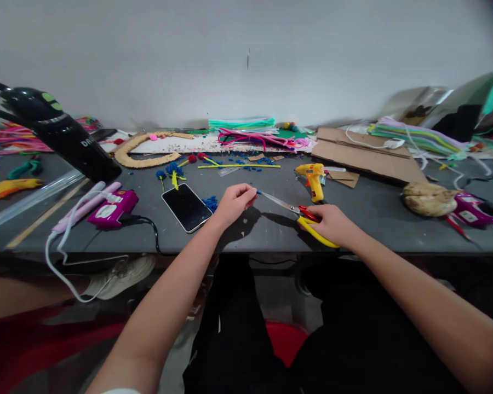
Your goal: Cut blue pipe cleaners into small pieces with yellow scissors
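My right hand (336, 225) is wrapped around the red and yellow handles of a pair of scissors (281, 203). Their blades point left, toward my left hand (237, 201). With thumb and fingertips my left hand pinches a small blue piece (258, 192), probably chenille stem, mostly hidden by the fingers. The scissor tips reach that piece; whether they touch it I cannot tell. Left of my left hand lies a phone (186, 208) with a dark screen, a tuft of blue clippings (210, 203) beside it. Blue and yellow fuzzy flowers (174, 172) rest just behind the phone.
A yellow glue gun (313, 179) stands beyond the scissors. Flat cardboard (365, 156) and striped chenille stems (419, 137) lie at the right. On the left are a black cylindrical device (72, 139), a purple box (114, 209) with cables and a beige curved form (131, 156).
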Available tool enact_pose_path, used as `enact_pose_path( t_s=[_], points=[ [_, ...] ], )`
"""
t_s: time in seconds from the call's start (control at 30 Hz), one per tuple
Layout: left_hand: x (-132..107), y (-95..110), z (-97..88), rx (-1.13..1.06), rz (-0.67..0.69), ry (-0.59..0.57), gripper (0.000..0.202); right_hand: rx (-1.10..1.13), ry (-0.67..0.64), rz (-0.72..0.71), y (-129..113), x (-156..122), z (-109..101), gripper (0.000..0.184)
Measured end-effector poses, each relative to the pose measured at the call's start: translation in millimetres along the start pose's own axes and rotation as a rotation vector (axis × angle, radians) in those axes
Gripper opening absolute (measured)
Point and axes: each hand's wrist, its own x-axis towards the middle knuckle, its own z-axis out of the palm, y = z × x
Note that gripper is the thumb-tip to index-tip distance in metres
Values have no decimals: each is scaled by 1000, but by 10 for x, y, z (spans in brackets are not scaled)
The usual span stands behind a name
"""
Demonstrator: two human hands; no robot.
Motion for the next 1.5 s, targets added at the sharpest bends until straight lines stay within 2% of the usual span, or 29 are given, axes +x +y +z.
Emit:
enact_pose_path(
  t_s=[0.33,0.6,1.27,1.5],
  points=[
    [8,-22,1,-60,-38,-20,31,-13,23,-23,23,10,19,25],
    [14,-44,-11,-81,-29,-10,30,77,45,70,-5,-8,36,32],
    [25,-51,-11,-72,-29,-14,31,9,52,5,31,23,58,27],
    [38,-73,-18,-93,-17,-11,30,80,64,60,24,-8,60,32]
  ],
)
